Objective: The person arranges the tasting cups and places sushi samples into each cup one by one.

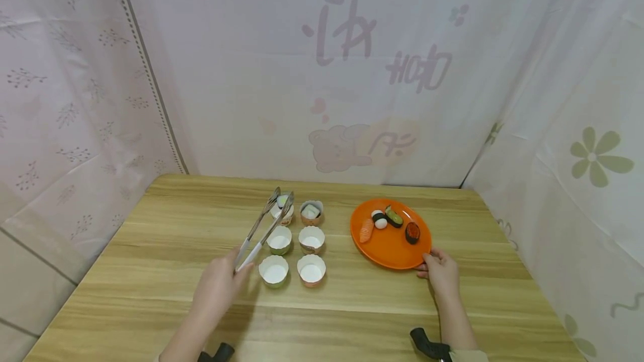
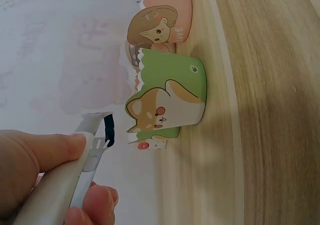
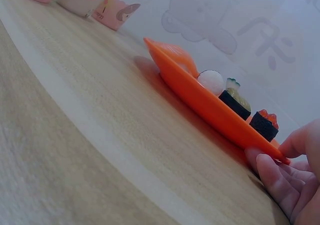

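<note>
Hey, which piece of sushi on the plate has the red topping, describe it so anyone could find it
On the wooden table, find the orange plate that the right hand grips at its near edge. The piece lies closest to that hand, on the plate's right side. Alone among the four, it is dark-wrapped with red roe on top.

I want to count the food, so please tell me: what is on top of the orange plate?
On the plate lie four sushi pieces: salmon, a white one, a green-topped one and a red-topped one. The right hand covers part of the near rim.
</note>
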A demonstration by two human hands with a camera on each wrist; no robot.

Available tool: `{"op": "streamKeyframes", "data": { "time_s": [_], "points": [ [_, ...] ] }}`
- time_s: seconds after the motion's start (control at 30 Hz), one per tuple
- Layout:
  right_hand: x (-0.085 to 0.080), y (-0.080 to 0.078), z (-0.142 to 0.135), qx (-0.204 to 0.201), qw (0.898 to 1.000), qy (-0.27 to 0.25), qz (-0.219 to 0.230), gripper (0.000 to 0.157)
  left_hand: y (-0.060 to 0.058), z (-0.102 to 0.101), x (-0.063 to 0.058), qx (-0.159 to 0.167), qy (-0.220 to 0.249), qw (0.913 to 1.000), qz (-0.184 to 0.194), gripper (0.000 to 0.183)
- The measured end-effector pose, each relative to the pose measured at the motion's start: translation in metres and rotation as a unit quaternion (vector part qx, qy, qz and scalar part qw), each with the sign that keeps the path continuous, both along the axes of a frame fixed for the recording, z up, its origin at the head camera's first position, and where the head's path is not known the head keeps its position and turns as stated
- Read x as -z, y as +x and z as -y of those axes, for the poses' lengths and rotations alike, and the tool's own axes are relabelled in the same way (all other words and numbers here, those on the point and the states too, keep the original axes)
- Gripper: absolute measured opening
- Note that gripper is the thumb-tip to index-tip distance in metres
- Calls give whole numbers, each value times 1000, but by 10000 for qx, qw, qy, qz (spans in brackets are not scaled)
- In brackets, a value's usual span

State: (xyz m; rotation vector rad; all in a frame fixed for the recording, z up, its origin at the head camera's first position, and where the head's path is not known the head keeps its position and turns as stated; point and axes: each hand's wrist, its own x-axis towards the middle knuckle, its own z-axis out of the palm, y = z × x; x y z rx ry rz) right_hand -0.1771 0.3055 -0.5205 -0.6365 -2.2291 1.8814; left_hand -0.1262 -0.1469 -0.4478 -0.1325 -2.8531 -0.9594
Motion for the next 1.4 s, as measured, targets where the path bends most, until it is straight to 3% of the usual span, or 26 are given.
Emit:
{"op": "streamKeyframes", "data": {
  "time_s": [0.53, 1.4],
  "points": [
    [3, 3, 0, -41, 9998, 132, -171, 46, -3, 5, 7, -117, -37, 9996, 235, 50],
    [2, 2, 0, -41, 9998, 119, -134, 45, -7, 6, 10, -53, -229, 9995, 212, 47]
  ]
}}
